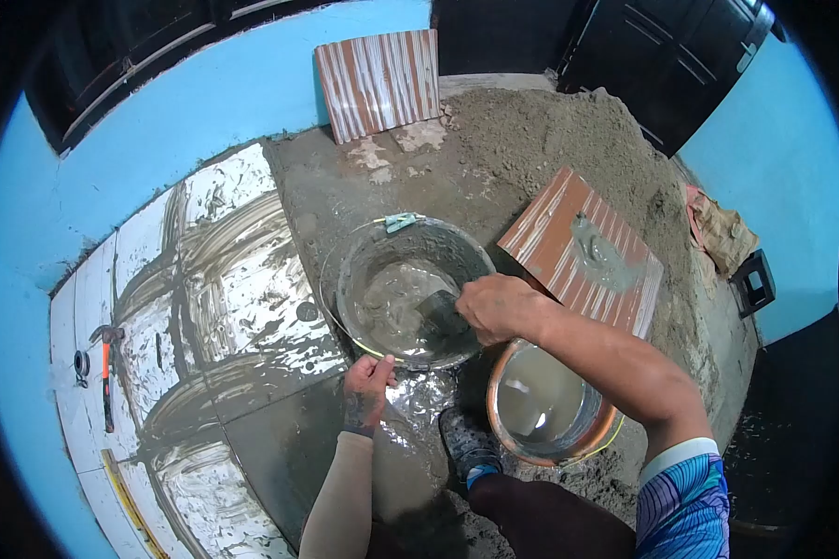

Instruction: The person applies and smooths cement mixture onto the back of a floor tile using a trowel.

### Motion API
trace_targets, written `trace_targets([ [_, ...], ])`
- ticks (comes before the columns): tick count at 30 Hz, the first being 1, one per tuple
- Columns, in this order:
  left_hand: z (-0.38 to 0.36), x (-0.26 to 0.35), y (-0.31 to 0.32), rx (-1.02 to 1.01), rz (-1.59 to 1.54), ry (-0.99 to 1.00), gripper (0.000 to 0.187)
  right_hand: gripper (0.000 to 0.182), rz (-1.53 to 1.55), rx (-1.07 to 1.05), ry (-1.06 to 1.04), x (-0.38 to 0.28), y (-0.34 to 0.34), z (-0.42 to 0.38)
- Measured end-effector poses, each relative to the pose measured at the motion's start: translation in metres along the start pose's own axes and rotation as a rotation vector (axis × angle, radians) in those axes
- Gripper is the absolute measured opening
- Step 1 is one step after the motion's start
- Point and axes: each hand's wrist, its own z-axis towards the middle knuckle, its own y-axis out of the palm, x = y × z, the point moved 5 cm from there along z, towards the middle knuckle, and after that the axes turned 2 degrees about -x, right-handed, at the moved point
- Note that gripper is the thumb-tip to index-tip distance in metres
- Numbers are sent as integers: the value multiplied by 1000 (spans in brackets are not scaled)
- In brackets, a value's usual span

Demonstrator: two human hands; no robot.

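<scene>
From the head camera, the view falls on a floor half tiled and half bare mortar bed. The right hand (496, 306) is clenched around the handle of a trowel (441, 313), whose dark blade dips into the wet grey mortar inside a clear plastic bucket (373, 270). The bucket sits on the mortar bed just beside the edge of the laid tiles. The left hand (368, 380) grips the near rim of the same bucket, its fingers (379, 365) curled over the edge, the forearm covered by a beige sleeve.

Just beside the bucket, to the right and nearer the person, stands an orange-rimmed bucket (541, 410) holding cloudy water. A shoe (466, 445) smeared with mortar rests between the two buckets.

Beyond the right hand lies a loose striped tile (550, 233), face down, with a dab of mortar (598, 253) spread on its ribbed back. A second striped tile (378, 84) leans upright against the blue wall (205, 102). A heap of dry sand mix (550, 140) fills the far corner.

On the left, the laid white tiles (214, 279) are streaked with grey smears. A hammer (107, 373) with an orange handle lies on them near the wall, and a yellow strip, too blurred to read, lies near the lower edge. No writing or brand can be read anywhere.
</scene>
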Motion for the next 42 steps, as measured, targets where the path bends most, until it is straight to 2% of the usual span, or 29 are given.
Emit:
trace_targets([
  [1, 1, -1, -1, -2, -5, 1, 28, 25, 10, 8, -30, -1, -2, 1],
  [4, 0, -2, -1, -2, 5, 5, 28, 25, 154, 8, 67, 11, -1, 5],
  [7, 1, -4, 0, 20, -11, -32, 29, 27, 195, 150, 62, 11, 32, 30],
  [8, 3, -3, 1, 15, -6, -10, 29, 29, 233, 88, 130, 9, 37, 32],
  [11, 1, -7, -4, 3, 19, 10, 29, 32, 258, 11, 59, 1, 32, 24],
  [14, 1, -2, -3, 10, 42, 15, 28, 33, 320, -45, 79, -3, 24, 15],
  [17, 1, -2, 0, 15, -8, -28, 28, 34, 352, 26, 111, 3, 42, 18],
  [24, 0, 0, -2, 7, 62, 13, 29, 44, 593, 72, 134, 15, 62, 7],
  [30, 0, 2, -3, -17, 64, 12, 30, 42, 722, 140, 156, 23, 65, -6],
  [36, -1, 5, -3, -30, 72, 10, 31, 40, 882, 95, 234, 27, 71, -18],
  [42, 0, 3, -5, -24, 74, 13, 29, 34, 1067, 278, 232, 40, 96, -38],
])
